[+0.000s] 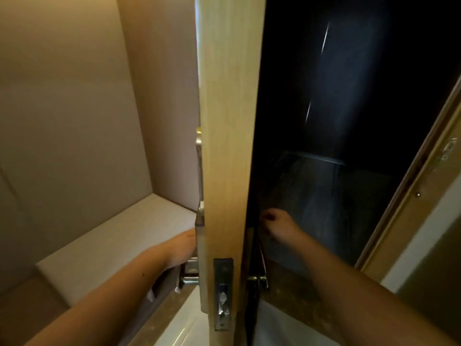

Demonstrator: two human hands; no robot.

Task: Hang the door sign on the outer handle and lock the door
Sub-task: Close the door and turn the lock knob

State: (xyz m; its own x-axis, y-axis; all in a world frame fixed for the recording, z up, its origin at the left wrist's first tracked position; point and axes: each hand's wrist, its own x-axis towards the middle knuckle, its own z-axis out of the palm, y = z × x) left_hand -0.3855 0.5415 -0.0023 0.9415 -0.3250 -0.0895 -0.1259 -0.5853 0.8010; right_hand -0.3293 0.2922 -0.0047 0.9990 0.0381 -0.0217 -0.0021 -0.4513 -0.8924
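Note:
I see the wooden door point(228, 146) edge-on in the middle, with its latch plate point(222, 293) facing me. On the dark right side, my right hand point(278, 226) is closed, fingers pinched on the top of a thin door sign point(262, 255) seen edge-on. The sign runs down to the handle point(259, 280) on that side. On the lit left side, my left hand point(178, 248) rests just above the metal lever handle point(185, 277). Its fingers are hidden behind the door's fittings.
The door stands ajar. The door frame with its strike plate point(446, 149) runs diagonally at the right. Beige walls and a pale floor point(112, 240) lie to the left. A stone threshold point(159, 310) crosses under the door. The space beyond on the right is dark.

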